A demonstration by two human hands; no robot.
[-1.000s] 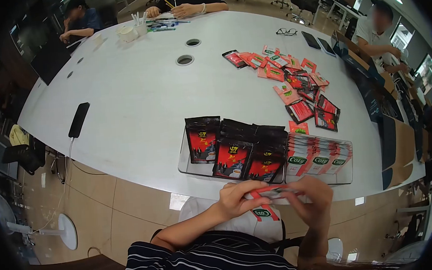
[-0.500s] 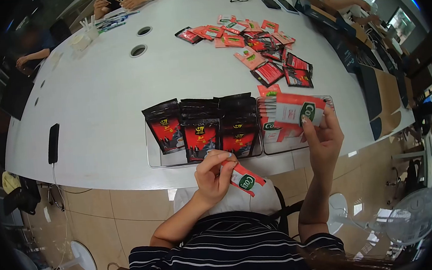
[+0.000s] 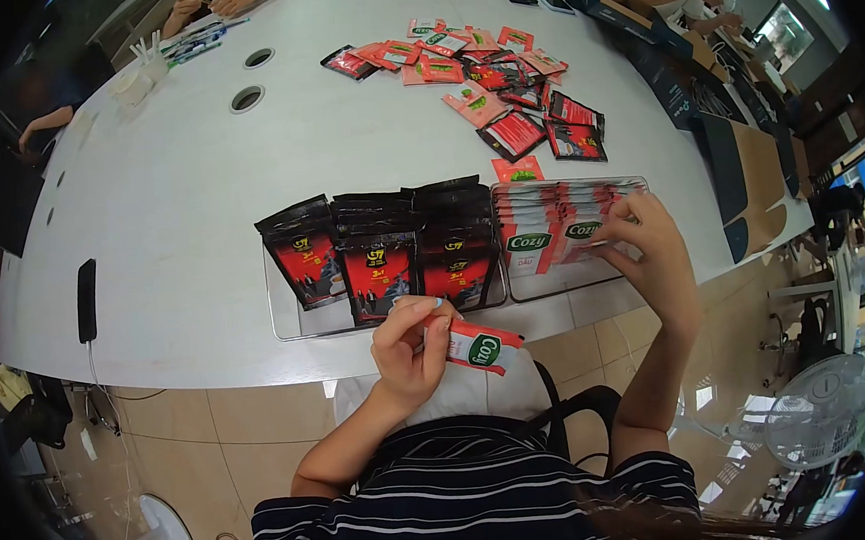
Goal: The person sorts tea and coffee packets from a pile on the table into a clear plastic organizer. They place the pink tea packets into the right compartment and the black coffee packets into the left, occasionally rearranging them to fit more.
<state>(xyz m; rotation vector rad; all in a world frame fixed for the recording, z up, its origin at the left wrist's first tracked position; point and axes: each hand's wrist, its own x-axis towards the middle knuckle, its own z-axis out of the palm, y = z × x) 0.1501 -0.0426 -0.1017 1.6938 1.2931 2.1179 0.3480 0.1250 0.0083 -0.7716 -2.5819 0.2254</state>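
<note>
The right hand (image 3: 657,254) is now at the right-hand clear tray (image 3: 569,291), thumb and forefinger nearly closed at the edge of a front Cozy sachet (image 3: 582,231); whether it grips cannot be confirmed. That sachet is therefore in line with the upright row. The left hand (image 3: 408,354) is closed, pinching a second Cozy sachet (image 3: 484,350) over the near table edge. G7 coffee sachets (image 3: 379,274) stand in the left-hand clear tray (image 3: 329,333); mixed loose sachets (image 3: 512,135) lie on the far side.

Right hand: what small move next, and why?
Probably ease the right hand off the front sachet at its fingertips: that one looks in line with the row, and the left hand holds another sachet.
</note>
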